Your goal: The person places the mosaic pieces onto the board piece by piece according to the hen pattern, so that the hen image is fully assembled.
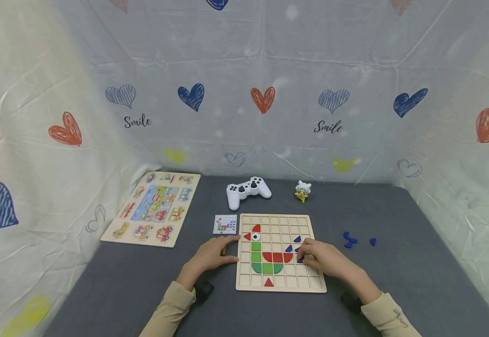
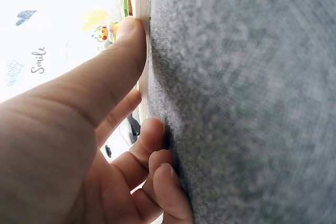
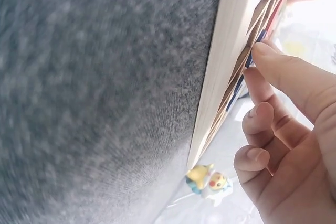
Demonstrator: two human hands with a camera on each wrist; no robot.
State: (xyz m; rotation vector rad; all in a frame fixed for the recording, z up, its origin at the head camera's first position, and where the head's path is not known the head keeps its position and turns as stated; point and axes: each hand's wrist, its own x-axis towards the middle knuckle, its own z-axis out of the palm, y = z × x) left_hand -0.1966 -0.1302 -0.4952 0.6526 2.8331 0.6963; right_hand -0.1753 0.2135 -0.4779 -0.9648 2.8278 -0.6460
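A wooden grid board (image 1: 302,282) lies flat on the dark table, its cells partly filled with red, green and blue pieces in a bird-like figure with a round eye piece (image 1: 255,237). My left hand (image 1: 208,255) touches the board's left edge with thumb and forefinger spread apart; its other fingers curl loosely beside the edge in the left wrist view. Over the right side of the grid, my right hand (image 1: 328,257) pinches a small blue puzzle piece (image 3: 249,60) between thumb and forefinger, right at the board's surface. Other blue pieces (image 1: 288,248) sit in cells nearby.
Several loose blue pieces (image 1: 348,238) lie right of the board. A pattern card (image 1: 225,224) lies at its upper left. Behind are a white game controller (image 1: 249,189) and a small yellow-and-white figurine (image 1: 302,191). A picture puzzle board (image 1: 151,208) lies at the left.
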